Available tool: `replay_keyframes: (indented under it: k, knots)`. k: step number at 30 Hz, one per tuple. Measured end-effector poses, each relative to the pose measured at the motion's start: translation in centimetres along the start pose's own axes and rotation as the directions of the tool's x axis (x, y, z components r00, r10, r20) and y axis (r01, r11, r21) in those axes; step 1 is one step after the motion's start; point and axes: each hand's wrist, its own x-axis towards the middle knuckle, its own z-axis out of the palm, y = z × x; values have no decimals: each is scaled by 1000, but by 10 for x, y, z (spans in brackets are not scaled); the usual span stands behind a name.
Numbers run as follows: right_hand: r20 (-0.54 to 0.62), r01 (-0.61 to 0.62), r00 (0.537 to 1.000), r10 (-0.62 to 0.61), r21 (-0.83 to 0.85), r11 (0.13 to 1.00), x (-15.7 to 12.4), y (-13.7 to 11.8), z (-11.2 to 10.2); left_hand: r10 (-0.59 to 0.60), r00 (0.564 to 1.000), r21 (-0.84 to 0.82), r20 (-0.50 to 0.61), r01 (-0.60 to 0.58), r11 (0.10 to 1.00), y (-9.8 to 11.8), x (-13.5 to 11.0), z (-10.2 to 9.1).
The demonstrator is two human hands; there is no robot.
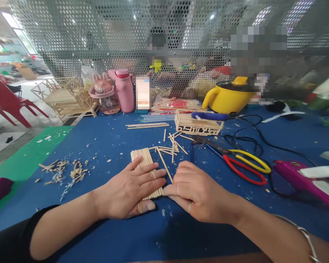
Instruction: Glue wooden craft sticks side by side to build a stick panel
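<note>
A flat panel of wooden sticks [140, 156] laid side by side rests on the blue table. My left hand [138, 184] lies flat over it, fingers stretched out and pressing on its surface, hiding much of its middle. At the panel's lower right corner, my right hand [196, 191] is closed, thumb and forefinger pinched against the edge. A thin wooden stick [164, 164] slants down from the panel's top right into my right fingers, its lower end hidden. A short stick [152, 148] meets its upper end. Loose cut sticks [172, 148] lie just beyond.
Red-and-yellow-handled scissors [245, 166] and a purple tool [307, 179] lie to the right, amid a black cord [279, 148]. Behind stand a small wooden model [199, 124], a yellow pot [230, 98] and a pink bottle [124, 91]. Wood scraps [78, 171] are at left.
</note>
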Motion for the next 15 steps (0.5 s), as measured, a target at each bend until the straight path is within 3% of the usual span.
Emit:
replay_keyframes:
  k: [2,4,6,8,10,15]
  knots:
    - [-77,-47,996,54,87,995,1,1,-5,29,999,-16,-22,-30,999,-2,-3,0]
    - [-173,-139,971,165,151,979,0,6,-9,19,990,-46,-140,-26,999,-7,-8,-2]
    - [-223,-240,936,273,165,957,-1,12,-12,-89,943,-88,-320,65,994,-14,-13,-4]
    - [-199,-288,927,318,166,943,-1,17,-12,-198,877,-131,-439,155,979,-23,-15,-6]
    - [-133,-275,945,299,170,946,-1,18,-10,-283,845,-198,-454,214,957,-31,-14,-5]
    - [3,-245,969,247,146,958,1,11,-4,-507,786,-391,-355,368,844,-44,-5,3]
